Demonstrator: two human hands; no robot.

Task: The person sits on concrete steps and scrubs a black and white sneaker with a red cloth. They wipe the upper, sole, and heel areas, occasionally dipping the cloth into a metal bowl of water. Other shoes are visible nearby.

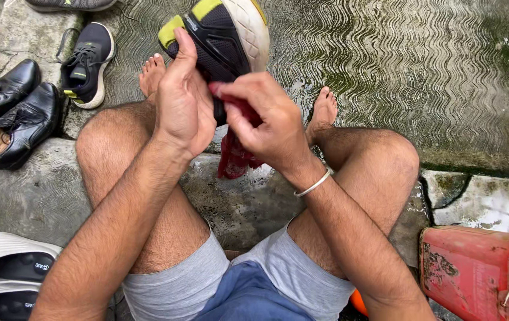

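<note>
**poster1:** Hands first, going left to right: left hand (184,101) is wrapped around a black sneaker (218,35) with yellow-green trim and a pale sole, fingers curled shut on its side, thumb up along the heel end. It's held up in the air over the knees, sole tipped toward the right.

**poster2:** And the other one?

**poster1:** Right hand (260,116) is pinched closed on a red cloth (236,156), pressing it against the shoe's side. Most of the cloth hangs down loose between the legs. Metal bangle (314,184) on that wrist.

**poster2:** What's lying around?

**poster1:** Far left, a pair of black leather shoes (13,116) side by side on the concrete ground (415,71), and just right of them a matching black sneaker (88,62) standing alone. White slippers (5,276) at the bottom left corner. Bare feet out front on wet, mossy patterned concrete. Bottom right, a worn red container (474,270), well apart from the hands.
</note>
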